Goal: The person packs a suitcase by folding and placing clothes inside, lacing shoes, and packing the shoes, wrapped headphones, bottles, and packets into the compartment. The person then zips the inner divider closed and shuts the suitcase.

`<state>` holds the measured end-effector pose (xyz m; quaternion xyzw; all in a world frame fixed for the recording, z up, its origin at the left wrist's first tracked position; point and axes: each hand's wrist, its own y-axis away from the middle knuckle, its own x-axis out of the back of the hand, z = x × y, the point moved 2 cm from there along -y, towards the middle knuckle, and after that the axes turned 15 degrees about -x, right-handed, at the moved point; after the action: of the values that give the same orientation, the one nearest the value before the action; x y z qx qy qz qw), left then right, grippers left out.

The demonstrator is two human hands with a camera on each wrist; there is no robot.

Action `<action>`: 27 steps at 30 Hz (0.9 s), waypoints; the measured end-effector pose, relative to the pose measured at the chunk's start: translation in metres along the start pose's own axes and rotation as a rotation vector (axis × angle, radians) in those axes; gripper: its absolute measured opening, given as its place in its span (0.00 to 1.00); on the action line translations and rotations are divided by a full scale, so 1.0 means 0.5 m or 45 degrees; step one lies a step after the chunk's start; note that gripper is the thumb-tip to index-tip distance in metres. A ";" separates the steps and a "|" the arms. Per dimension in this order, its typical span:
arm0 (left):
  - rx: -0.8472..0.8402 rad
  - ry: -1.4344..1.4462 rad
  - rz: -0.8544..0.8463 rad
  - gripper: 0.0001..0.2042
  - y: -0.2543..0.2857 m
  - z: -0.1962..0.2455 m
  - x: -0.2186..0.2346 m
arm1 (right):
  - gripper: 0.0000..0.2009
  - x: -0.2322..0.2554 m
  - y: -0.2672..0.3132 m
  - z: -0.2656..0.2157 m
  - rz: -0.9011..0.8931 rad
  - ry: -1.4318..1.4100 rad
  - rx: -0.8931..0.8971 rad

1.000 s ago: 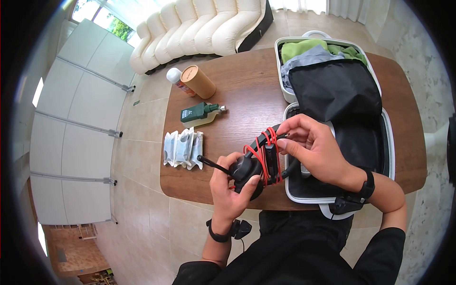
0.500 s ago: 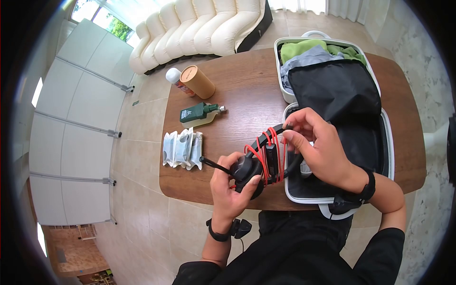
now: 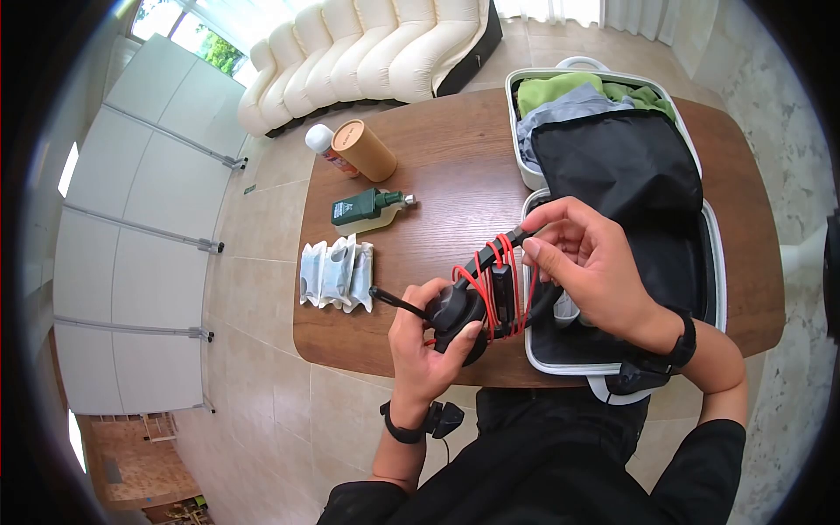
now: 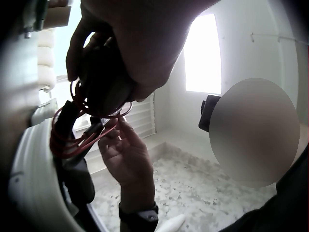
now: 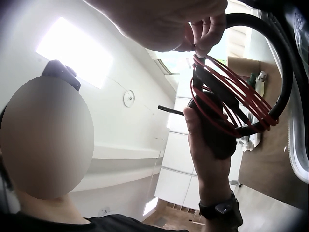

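Note:
A black headset (image 3: 452,308) with a boom microphone (image 3: 398,303) is held over the table's front edge. My left hand (image 3: 422,352) grips it by an ear cup, thumb on the near side. Several loops of red cable (image 5: 251,103) wrap around the headband, with a black in-line control box (image 3: 502,294) among them. My right hand (image 3: 588,269) is at the far end of the headband, thumb and forefinger pinching the red cable there, as both wrist views show. The pinched end is mostly hidden by the fingertips.
An open suitcase (image 3: 721,297) lies at the right, with green (image 3: 560,87) and grey-blue clothes (image 3: 573,114) beyond its black lining flap (image 3: 617,162). At the table's left are a green-topped pump bottle (image 3: 363,210), a cardboard tube (image 3: 367,153), a white-capped bottle (image 3: 322,140) and soft packs (image 3: 337,273).
My right hand has shifted slightly right and away from the loops, and a red strand now stands apart from them. The headset has moved slightly right in my left hand, whose grip is unchanged.

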<state>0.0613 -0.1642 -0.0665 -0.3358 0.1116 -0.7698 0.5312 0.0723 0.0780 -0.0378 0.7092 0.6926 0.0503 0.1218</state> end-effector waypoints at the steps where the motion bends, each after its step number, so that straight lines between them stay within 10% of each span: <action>1: 0.000 0.000 0.000 0.24 -0.001 0.001 0.000 | 0.08 0.000 0.001 0.000 -0.001 -0.021 0.001; 27: 0.004 0.019 0.005 0.25 0.005 -0.009 0.000 | 0.06 0.023 0.012 -0.017 0.194 0.590 0.348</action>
<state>0.0605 -0.1659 -0.0711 -0.3289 0.1150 -0.7713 0.5326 0.0765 0.0905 -0.0293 0.7386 0.6471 0.1261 -0.1408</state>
